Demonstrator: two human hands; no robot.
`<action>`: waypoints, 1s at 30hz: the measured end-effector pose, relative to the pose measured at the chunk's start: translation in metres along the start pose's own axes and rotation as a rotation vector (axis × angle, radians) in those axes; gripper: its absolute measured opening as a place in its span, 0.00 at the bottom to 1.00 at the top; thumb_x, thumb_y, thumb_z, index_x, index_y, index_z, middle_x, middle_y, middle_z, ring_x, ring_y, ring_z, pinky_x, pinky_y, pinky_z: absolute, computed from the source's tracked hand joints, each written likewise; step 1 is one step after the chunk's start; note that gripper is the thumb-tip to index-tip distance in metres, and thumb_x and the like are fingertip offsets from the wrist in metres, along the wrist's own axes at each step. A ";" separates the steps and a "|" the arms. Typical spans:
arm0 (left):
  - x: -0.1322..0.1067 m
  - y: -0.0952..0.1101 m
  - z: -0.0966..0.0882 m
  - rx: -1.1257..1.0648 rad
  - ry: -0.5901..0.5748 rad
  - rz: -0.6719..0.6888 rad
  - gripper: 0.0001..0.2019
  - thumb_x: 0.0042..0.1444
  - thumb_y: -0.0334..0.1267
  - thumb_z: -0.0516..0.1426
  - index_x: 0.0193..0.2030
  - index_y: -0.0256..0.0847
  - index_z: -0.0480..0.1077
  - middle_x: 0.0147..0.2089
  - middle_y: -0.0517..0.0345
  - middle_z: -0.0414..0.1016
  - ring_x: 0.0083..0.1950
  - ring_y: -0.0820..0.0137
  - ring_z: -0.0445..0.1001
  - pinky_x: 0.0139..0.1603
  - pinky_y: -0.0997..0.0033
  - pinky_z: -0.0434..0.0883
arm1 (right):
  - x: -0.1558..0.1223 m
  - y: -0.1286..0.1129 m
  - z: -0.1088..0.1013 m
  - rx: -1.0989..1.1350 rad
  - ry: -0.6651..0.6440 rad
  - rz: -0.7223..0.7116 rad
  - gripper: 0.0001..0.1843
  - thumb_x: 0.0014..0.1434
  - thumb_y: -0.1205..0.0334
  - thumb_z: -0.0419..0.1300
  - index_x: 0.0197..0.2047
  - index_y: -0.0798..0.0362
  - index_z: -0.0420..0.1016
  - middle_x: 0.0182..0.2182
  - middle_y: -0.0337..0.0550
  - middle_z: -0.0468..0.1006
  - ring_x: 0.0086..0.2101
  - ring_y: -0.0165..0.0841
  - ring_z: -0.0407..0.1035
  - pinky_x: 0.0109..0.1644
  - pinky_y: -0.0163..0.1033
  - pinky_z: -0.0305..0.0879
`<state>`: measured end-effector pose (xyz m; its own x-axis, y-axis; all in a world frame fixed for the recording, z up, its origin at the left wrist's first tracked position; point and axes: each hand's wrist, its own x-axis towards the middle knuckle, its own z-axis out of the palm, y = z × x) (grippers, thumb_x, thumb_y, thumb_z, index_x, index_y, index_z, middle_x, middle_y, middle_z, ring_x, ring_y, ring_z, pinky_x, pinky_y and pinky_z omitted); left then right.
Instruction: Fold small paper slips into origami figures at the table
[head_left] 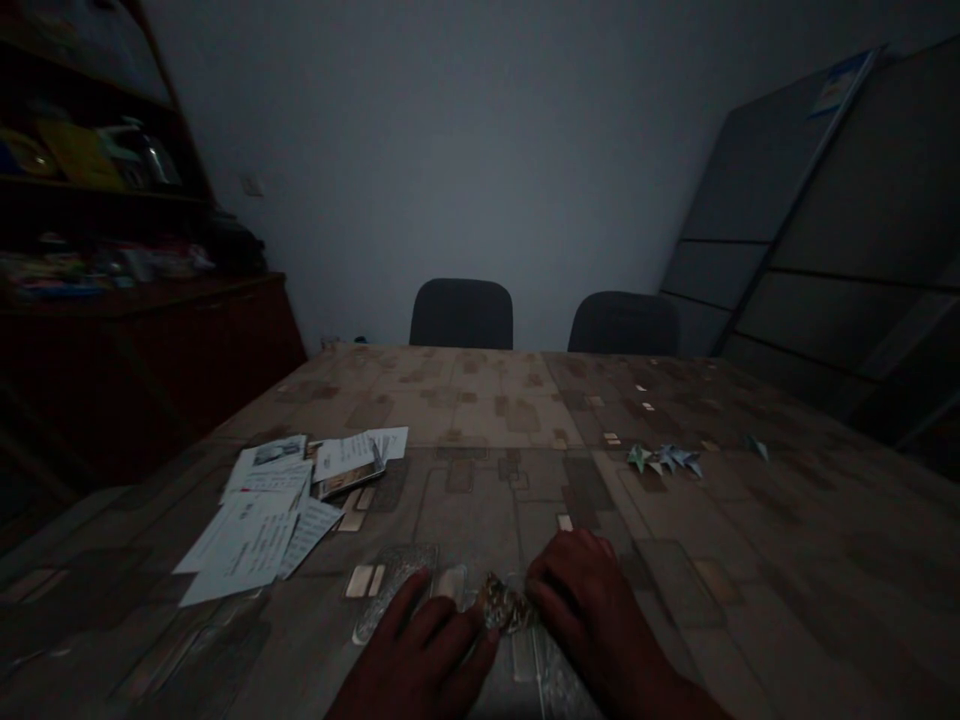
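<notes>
A small folded piece of patterned paper point(504, 603) lies on the table at the near edge, between my two hands. My left hand point(427, 650) rests flat beside it, fingers stretched toward its left side and touching it. My right hand point(581, 600) is curled over its right side, fingertips pressed down on the paper. Under and around the paper lie shiny, clear plastic-looking sheets point(394, 585). The room is dim and fine detail is hard to make out.
Several white printed papers point(259, 520) and a phone-like object point(349, 480) lie at the left of the patterned table point(487, 420). Small folded paper shapes point(667, 459) sit at the right. Two dark chairs point(461, 312) stand behind the table; a cabinet point(142, 340) stands left.
</notes>
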<state>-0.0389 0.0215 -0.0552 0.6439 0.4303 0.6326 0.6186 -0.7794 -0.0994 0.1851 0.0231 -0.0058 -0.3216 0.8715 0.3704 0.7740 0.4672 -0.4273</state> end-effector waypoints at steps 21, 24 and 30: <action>-0.009 -0.016 -0.035 0.055 -0.048 0.118 0.19 0.73 0.41 0.43 0.50 0.46 0.75 0.47 0.62 0.82 0.49 0.69 0.72 0.72 0.56 0.38 | -0.016 0.019 -0.002 -0.255 0.156 -0.610 0.16 0.72 0.68 0.48 0.38 0.54 0.76 0.27 0.40 0.79 0.31 0.33 0.68 0.55 0.45 0.56; -0.009 -0.021 -0.040 0.101 -0.161 0.179 0.17 0.73 0.40 0.44 0.53 0.46 0.74 0.49 0.63 0.81 0.50 0.70 0.72 0.72 0.58 0.34 | -0.011 0.013 0.001 -0.244 0.177 -0.606 0.18 0.71 0.70 0.46 0.36 0.54 0.76 0.27 0.40 0.78 0.31 0.34 0.67 0.56 0.45 0.55; -0.021 -0.019 -0.024 0.056 -0.095 0.133 0.14 0.71 0.40 0.47 0.52 0.45 0.74 0.50 0.61 0.81 0.52 0.69 0.73 0.72 0.56 0.38 | 0.001 -0.004 0.022 -0.260 0.219 -0.726 0.11 0.67 0.70 0.53 0.36 0.54 0.75 0.24 0.36 0.76 0.27 0.32 0.66 0.47 0.42 0.58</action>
<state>-0.0752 0.0164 -0.0478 0.7599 0.3677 0.5360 0.5470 -0.8073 -0.2217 0.1691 0.0255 -0.0216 -0.7002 0.3017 0.6471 0.5236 0.8331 0.1782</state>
